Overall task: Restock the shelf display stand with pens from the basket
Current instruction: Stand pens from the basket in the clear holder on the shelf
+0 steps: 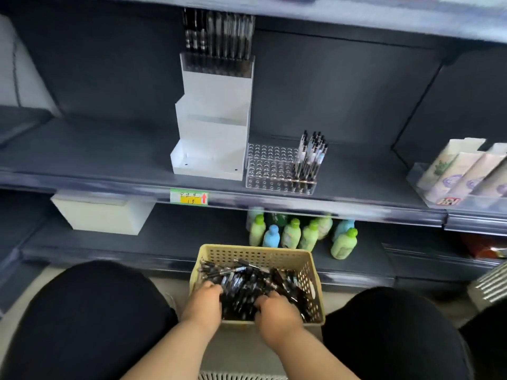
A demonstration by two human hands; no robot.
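Shelf edge: the shelf [96, 154] has a front lip that carries a green and yellow price tag [188, 197]; open board lies left of the display stand [216, 127] and between the clear rack [274, 171] and the packets [466, 171].
Display stand: white, stepped, near the shelf front; only the top tier holds upright stock [219, 34], and both lower steps show bare white.
Clear rack: touching or just beside the stand's right side; upright rack pens [312, 154] fill its right end only.
Basket: the beige perforated basket [255, 249] sits low between the person's knees, in front of the lower shelf.
Contents: a loose heap of black pens [247, 286].
Hands: left hand [204, 301] and right hand [278, 314] are apart inside the near end, fingers curled round pens.
Lower shelf: bottles [299, 234] behind the basket; a white box [101, 215] to the left.
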